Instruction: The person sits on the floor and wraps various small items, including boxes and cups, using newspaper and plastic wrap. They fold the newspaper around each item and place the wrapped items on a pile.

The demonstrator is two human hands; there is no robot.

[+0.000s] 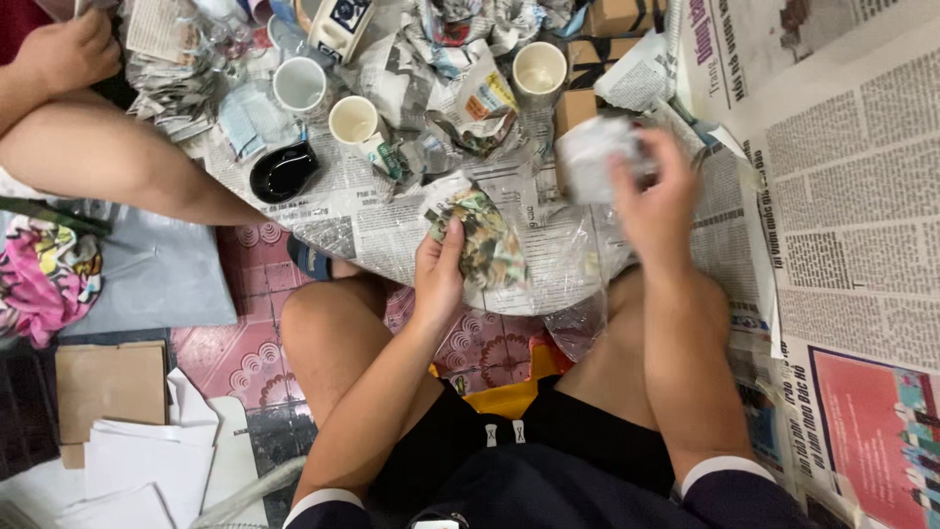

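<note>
1. Newspaper-wrapped bundle sits in the left hand, low over the spread newspaper sheet on the floor, just in front of the person's knees; the fingers curl round its left edge and grip it.
2. Right hand is raised a little higher and to the right, blurred; it closes on a pale crumpled piece of paper, though the blur hides how the fingertips sit.
3. Bundle and pale paper are apart, with bare newsprint between them.
4. Just beyond the hands, a heap of crumpled newspaper lies in the middle of the sheet.
5. Three empty white mugs stand open-side up round that heap: one mug at the left, one cup beside it nearer the person, and one mug at the right.
6. A black glossy dish lies on the sheet left of the cups, near its edge.
7. Small brown cardboard boxes stand behind the right hand.
8. Large open newspaper pages cover the floor on the right.
9. Another person sits at the upper left: a bare leg stretches along the sheet's edge and a closed hand rests above it.
10. Pink patterned floor tiles show between the legs and to the left.
11. Farther left lie a pink patterned cloth, a flat piece of cardboard and white paper sheets.
</note>
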